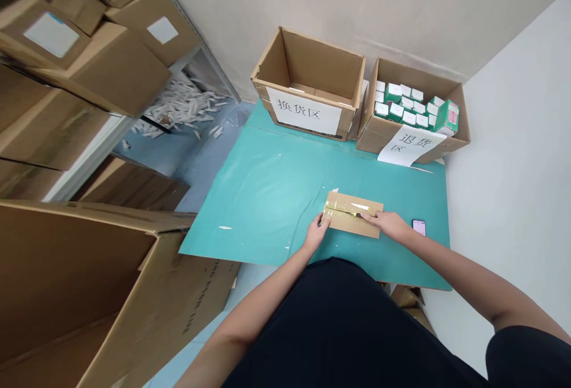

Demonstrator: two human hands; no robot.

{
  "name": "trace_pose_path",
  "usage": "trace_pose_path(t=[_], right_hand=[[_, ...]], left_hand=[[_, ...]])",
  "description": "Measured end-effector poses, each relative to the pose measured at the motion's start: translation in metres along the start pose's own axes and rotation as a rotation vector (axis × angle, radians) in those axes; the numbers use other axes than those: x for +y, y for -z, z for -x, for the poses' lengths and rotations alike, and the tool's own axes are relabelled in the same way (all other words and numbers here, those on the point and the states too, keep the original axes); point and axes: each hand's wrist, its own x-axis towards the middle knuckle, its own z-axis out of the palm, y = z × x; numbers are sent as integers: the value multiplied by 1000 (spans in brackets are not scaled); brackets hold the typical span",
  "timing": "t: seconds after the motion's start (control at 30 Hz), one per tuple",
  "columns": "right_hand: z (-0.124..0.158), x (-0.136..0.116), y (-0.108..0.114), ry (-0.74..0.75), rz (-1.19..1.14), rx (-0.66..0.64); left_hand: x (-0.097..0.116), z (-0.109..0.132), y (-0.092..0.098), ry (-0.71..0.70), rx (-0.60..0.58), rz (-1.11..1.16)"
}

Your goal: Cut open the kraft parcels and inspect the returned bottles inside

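— Your dark shirt (348, 328) filled the bottom of the view, nearest the camera. Where was the parcel you had in hand?

— Right in front of you: your small cardboard parcel (350, 226) lay flat near the close edge of the green tabletop (259, 197), between your two hands, with shiny tape (336, 205) across its top.

— How did you hold things?

— Your right hand (392, 225) was closed around a yellow-and-black tool (357, 215), which lay low along the parcel's top, pointing left. Your left hand (316, 231) was at the near left corner of the parcel; whether its fingers pinched or merely rested there, you couldn't tell from this angle.

— What did you have around that?

— You had a phone (419, 226) lying just beyond your right wrist. Farther off, you faced two open boxes side by side: the left carton (321, 58), fronted by a white sign (307, 111), and the right carton (366, 130), packed with green-and-white packets (405, 105), with a paper sheet (408, 145) hanging over its front.

— And to your left?

— Shelved brown boxes (116, 63), a heap of white pieces (191, 102) past them, and, close beside you, a big open carton (200, 304).
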Motion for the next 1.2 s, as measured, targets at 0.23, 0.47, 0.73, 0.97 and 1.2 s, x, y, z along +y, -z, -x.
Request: trace_pose_path(t=[0.23, 0.47, 0.73, 0.97, 1.2], right_hand=[[17, 14, -15, -20, 0, 19], [47, 33, -23, -51, 73, -9], [86, 50, -27, -111, 88, -22], [100, 57, -43, -159, 71, -29], [125, 57, -57, -371, -269, 67]], left_hand=[[4, 3, 1, 11, 0, -9], [9, 5, 0, 8, 16, -50], [13, 7, 1, 28, 18, -70], [12, 7, 0, 42, 20, -79], [14, 2, 12, -43, -5, -255]])
